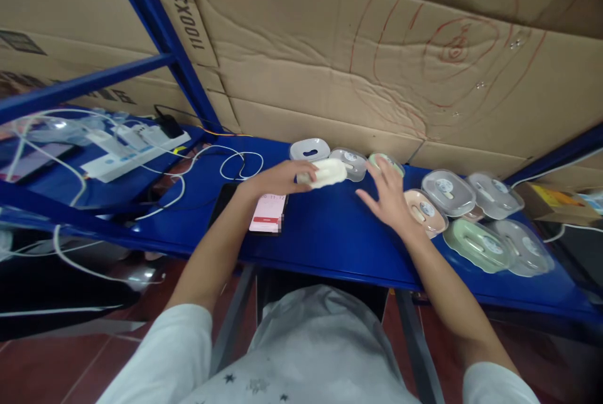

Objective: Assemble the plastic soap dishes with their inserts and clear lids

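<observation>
My left hand (293, 176) is closed on a cream-coloured oval plastic piece (332, 171), held above the blue table; its exact kind is unclear. Behind it are a pale oval box (301, 151) with a dark slot shape and a grey lidded box (354, 167) with a round label. My right hand (389, 193) is empty, its fingers spread over the table. Just beyond those fingers is a light green box (396, 167), partly hidden. Beside the right wrist sits a peach box (433, 218) under a clear lid.
More lidded boxes, including a green one (478, 245) and a grey one (497, 196), crowd the right side. A lit phone (268, 212) lies near my left forearm. Leftward are a white power strip (132, 156) and loose cables. A cardboard wall (292, 52) stands behind.
</observation>
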A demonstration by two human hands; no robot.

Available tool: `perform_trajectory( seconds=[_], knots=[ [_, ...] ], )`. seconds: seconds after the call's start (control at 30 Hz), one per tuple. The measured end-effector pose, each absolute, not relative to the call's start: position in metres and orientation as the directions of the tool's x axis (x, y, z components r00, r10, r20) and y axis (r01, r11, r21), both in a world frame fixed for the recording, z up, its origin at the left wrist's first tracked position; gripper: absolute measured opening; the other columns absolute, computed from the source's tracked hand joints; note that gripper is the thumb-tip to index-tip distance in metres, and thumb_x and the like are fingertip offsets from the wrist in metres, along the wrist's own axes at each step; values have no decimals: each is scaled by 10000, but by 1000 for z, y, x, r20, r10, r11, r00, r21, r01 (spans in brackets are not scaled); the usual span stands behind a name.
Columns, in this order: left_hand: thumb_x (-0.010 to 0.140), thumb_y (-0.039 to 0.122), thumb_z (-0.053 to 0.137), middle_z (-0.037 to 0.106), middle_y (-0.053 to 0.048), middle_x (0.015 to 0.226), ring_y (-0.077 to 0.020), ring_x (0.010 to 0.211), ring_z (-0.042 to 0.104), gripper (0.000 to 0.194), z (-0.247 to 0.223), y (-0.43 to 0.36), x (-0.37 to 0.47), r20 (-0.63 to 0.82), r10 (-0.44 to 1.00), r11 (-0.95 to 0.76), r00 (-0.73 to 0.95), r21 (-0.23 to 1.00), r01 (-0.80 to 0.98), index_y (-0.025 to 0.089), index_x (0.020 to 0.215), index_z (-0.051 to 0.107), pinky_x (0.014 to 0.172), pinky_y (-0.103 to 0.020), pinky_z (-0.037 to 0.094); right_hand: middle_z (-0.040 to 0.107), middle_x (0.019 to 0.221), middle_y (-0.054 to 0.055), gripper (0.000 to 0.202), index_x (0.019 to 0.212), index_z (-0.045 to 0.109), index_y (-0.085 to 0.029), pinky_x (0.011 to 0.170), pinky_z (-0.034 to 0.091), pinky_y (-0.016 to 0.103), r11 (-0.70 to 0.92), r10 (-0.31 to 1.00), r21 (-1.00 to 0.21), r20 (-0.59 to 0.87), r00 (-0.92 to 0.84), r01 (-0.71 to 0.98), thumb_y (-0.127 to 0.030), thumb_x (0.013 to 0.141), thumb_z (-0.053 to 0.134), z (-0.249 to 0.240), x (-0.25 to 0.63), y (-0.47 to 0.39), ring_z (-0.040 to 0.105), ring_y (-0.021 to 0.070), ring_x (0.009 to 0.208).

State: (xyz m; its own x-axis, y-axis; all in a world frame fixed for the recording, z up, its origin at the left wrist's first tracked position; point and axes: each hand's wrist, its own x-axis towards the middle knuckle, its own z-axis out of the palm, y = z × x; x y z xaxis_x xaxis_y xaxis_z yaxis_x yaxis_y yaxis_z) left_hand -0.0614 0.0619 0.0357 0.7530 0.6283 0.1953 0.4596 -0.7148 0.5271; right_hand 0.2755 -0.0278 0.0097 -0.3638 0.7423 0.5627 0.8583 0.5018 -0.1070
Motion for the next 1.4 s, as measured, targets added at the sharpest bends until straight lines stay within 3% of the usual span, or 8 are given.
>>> perform_trajectory(
  seconds=[0.17, 0.37, 0.57, 0.73, 0.97, 1.07, 1.2, 1.4],
  knots=[
    [978, 470, 682, 802, -54, 1228, -241, 1136, 746, 309, 22, 55, -37, 92, 565, -692, 820, 593, 411, 252, 1179, 770, 1025, -362, 545, 578, 1611, 127, 435, 1491, 639, -273, 1219, 436, 562, 752, 648, -155, 349, -677, 641, -444, 1100, 555, -9, 248, -37, 541, 319, 1498],
    [1025, 376, 641, 590, -144, 1597, -368, 1511, 489, 526, 10, 69, -44, 220, 847, -527, 485, 218, 821, 255, 1533, 582, 1248, -617, 348, 775, 1335, 91, 290, 1320, 733, -231, 1086, 508, 473, 783, 621, -215, 325, -714, 583, -354, 1097, 597, -21, 250, -37, 714, 272, 1272],
    [961, 169, 620, 700, -191, 1392, -400, 1364, 594, 329, 6, 75, -54, 195, 870, -481, 453, 131, 867, 183, 1268, 735, 1148, -583, 440, 811, 1237, 95, 326, 1294, 752, -236, 981, 544, 401, 755, 655, -273, 360, -664, 597, -427, 1109, 563, -14, 249, -42, 767, 250, 1152],
    [961, 139, 569, 739, -164, 1272, -353, 1249, 675, 247, 14, 72, -53, 224, 840, -534, 494, 178, 827, 176, 1133, 743, 1053, -493, 510, 765, 1345, 110, 378, 1382, 704, -235, 1032, 564, 463, 726, 679, -242, 397, -618, 643, -429, 1123, 508, -14, 253, -38, 725, 286, 1236],
    [1026, 293, 584, 753, -58, 1145, -202, 1041, 720, 181, 35, 42, -47, 278, 658, -740, 700, 410, 533, 223, 1112, 726, 948, -333, 545, 399, 1728, 147, 745, 1715, 323, -297, 1272, 395, 628, 661, 690, -225, 557, -463, 715, -532, 1062, 596, -10, 261, -33, 390, 360, 1600],
    [974, 328, 660, 748, -32, 1025, -176, 904, 701, 153, 36, 27, -40, 199, 544, -730, 815, 592, 342, 224, 1042, 750, 847, -304, 526, 524, 1650, 116, 593, 1616, 508, -312, 1253, 433, 599, 720, 664, -224, 496, -559, 657, -496, 1062, 615, -11, 265, -31, 466, 336, 1553],
    [885, 338, 744, 706, 9, 909, -160, 825, 653, 151, 32, 14, -26, 12, 496, -610, 868, 716, 339, 218, 971, 712, 768, -274, 480, 732, 1394, 93, 341, 1383, 720, -264, 1179, 518, 514, 780, 623, -262, 403, -671, 568, -363, 1102, 554, -11, 266, -32, 638, 283, 1376],
    [795, 250, 758, 673, 4, 992, -201, 912, 622, 229, 23, 7, -9, -17, 536, -739, 844, 474, 478, 217, 888, 552, 877, -333, 396, 692, 1401, 143, 442, 1407, 706, -239, 1100, 539, 533, 780, 620, -159, 326, -714, 605, -461, 1024, 691, -10, 260, -37, 598, 346, 1379]
  ],
)
